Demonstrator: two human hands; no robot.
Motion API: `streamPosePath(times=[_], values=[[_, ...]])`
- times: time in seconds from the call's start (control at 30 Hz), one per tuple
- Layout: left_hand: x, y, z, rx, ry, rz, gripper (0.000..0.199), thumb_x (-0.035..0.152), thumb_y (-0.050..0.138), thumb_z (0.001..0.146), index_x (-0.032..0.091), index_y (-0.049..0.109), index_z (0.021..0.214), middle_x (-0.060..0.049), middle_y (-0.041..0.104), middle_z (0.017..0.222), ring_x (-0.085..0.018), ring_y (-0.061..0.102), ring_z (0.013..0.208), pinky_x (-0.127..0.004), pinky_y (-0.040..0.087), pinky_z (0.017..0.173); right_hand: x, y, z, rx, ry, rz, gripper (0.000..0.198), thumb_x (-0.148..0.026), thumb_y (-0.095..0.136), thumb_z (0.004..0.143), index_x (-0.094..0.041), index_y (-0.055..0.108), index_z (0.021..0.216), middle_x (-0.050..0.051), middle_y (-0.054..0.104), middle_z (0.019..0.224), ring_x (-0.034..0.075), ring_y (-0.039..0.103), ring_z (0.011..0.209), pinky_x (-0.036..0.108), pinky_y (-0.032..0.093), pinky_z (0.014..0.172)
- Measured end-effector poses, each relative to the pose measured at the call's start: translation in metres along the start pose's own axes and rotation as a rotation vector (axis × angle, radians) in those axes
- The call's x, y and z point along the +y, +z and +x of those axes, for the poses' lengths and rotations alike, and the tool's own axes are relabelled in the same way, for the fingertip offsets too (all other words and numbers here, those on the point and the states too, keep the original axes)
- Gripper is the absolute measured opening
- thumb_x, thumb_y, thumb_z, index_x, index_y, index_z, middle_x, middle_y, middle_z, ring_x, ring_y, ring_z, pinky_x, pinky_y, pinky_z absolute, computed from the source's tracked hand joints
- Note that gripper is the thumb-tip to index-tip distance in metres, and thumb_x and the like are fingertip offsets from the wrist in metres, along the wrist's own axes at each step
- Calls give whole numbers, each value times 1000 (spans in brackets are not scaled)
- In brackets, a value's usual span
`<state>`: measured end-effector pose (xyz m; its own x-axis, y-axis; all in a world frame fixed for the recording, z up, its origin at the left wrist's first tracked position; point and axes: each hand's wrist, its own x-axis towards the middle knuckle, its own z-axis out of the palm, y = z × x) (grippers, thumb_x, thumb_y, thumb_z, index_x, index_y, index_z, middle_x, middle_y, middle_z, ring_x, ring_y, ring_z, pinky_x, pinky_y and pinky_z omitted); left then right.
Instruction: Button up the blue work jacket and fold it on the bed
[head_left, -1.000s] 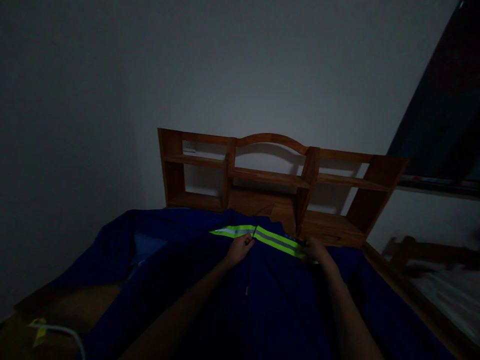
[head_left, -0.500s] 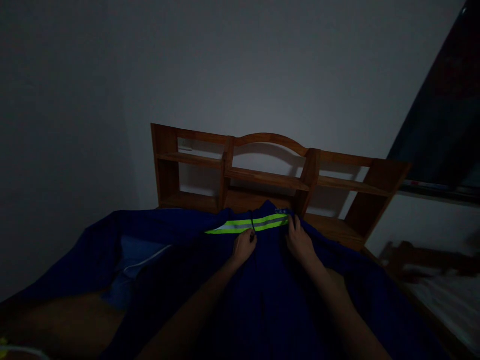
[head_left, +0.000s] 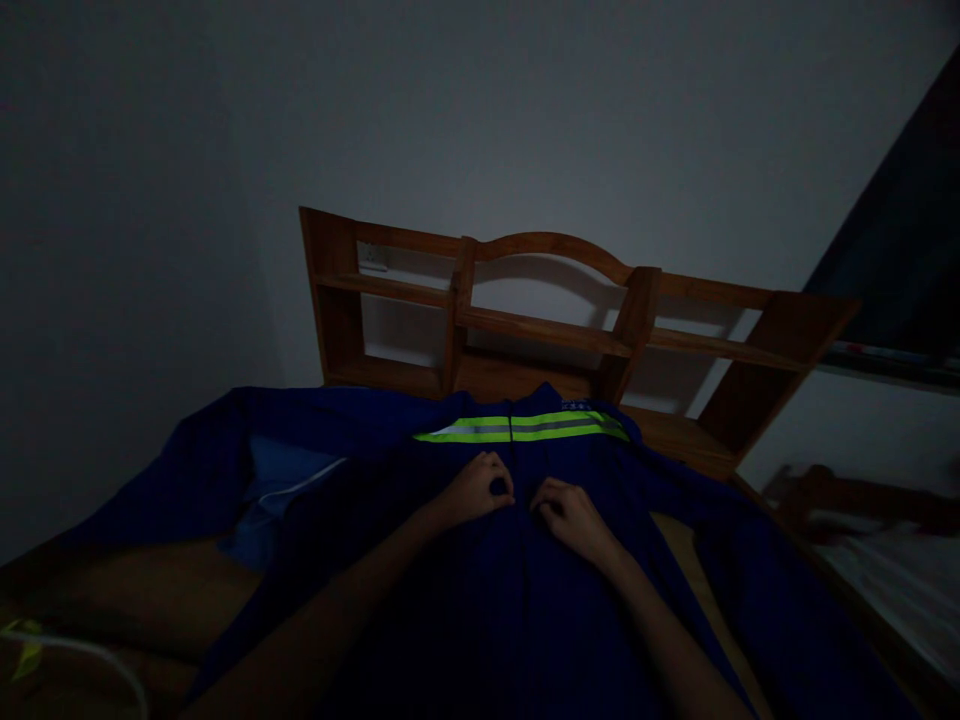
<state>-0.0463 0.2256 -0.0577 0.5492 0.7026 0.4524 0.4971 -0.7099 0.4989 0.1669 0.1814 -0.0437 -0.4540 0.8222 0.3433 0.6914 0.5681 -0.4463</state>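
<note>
A dark blue work jacket (head_left: 480, 600) lies spread out front side up, its sleeves out to both sides. A yellow-green reflective strip (head_left: 555, 425) with a grey middle crosses its chest, split by the front opening. Just below the strip, my left hand (head_left: 480, 488) pinches the jacket at the opening, thumb and forefinger forming a ring. My right hand (head_left: 574, 515) is a short way to the right, its fingers curled and closed on the jacket's front. Darkness hides the exact bit of cloth between the fingertips.
Behind the jacket stands a wooden shelf unit (head_left: 547, 325) against a pale wall (head_left: 487, 130). Lighter blue cloth (head_left: 289, 475) shows by the left sleeve. A white cord (head_left: 97, 650) curves at the lower left. Another wooden frame (head_left: 862, 500) with pale bedding is at the right.
Both hands have come down from the reflective strip to the front opening below it. My right hand has left the strip's right part and moved left, closer to my left hand.
</note>
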Motion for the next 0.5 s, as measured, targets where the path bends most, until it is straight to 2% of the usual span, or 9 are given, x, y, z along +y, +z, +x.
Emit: streamPosePath(times=[0.13, 0.33, 0.5], values=[[-3, 5, 0, -47, -9, 22, 17, 33, 68, 74, 22, 68, 88, -4, 56, 94, -19, 50, 94, -31, 36, 87, 2, -2, -1, -24, -3, 1, 30, -9, 42, 79, -22, 68, 87, 0, 61, 90, 11, 58, 81, 21, 39, 74], [-9, 8, 1, -86, -22, -7, 27, 44, 70, 69, 22, 68, 86, -4, 56, 93, -20, 49, 94, -31, 35, 87, 1, -1, -3, -39, 4, -28, 34, -11, 44, 80, -25, 68, 99, 1, 61, 94, 12, 57, 83, 21, 40, 75], [-11, 13, 1, -114, -48, -110, 24, 40, 68, 72, 18, 65, 83, -2, 58, 84, -16, 52, 83, -24, 38, 75, -3, -4, -3, -1, 9, -25, 30, -10, 45, 79, -24, 68, 92, -1, 62, 89, 12, 57, 80, 21, 39, 74]])
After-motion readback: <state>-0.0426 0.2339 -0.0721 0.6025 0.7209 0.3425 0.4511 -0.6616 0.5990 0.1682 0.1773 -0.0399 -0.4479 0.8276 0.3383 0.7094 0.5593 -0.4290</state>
